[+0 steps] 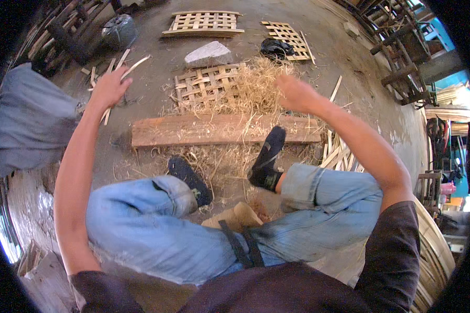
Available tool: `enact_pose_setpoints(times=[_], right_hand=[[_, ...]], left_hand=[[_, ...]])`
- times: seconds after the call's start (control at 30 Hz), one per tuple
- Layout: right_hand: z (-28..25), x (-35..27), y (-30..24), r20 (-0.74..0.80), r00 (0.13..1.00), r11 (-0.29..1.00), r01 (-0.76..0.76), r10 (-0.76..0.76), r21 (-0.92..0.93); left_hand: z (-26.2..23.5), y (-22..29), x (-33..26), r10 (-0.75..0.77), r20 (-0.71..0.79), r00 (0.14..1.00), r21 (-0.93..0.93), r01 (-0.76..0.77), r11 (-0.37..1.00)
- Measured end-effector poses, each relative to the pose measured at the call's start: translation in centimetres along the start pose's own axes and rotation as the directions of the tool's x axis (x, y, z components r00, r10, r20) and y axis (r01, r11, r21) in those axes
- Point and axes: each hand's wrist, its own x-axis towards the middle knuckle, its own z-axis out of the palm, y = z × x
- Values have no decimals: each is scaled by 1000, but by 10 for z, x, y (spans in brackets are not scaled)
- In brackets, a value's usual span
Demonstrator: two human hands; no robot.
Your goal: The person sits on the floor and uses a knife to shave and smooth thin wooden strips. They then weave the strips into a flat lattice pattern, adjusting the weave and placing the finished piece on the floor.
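My left hand point(110, 87) is out to the left, closed on a pale bamboo strip point(137, 66) that sticks out past the fingers. More loose strips point(93, 76) lie on the floor beside that hand. At the right, my right hand point(296, 94) is curled in beside a heap of curly shavings point(262, 86); its fingers are blurred, and whatever they may hold is hidden. A woven bamboo lattice point(201, 86) lies partly under the shavings. Between it and my feet runs a reddish wooden plank point(193, 131), strewn with shavings.
Farther off lie a second woven lattice point(206, 22), a third lattice point(288, 39) with a black plastic bag point(277, 48), and a pale stone block point(208, 53). Grey cloth point(31, 120) hangs at the left. Long strips point(342, 154) lie by my right knee; wooden frames point(402, 57) stand at the right.
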Motion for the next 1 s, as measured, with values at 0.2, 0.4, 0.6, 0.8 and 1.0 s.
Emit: enact_pose_setpoints(times=[0.2, 0.4, 0.6, 0.8, 1.0], right_hand=[[34, 26, 9, 490, 855, 982, 190, -168, 4], [46, 119, 53, 322, 924, 975, 221, -206, -10], [145, 163, 113, 89, 985, 989, 148, -147, 1], [197, 124, 130, 167, 986, 991, -26, 3, 133], [201, 119, 127, 95, 992, 979, -97, 81, 178]], left_hand=[[51, -19, 22, 58, 83, 995, -34, -56, 998], [116, -27, 71, 32, 268, 963, -83, -10, 996], [239, -21, 121, -167, 383, 908, -120, 228, 966], [312, 1, 137, -256, 378, 890, -384, 402, 831], [323, -1, 151, -335, 601, 725, -476, 662, 579]])
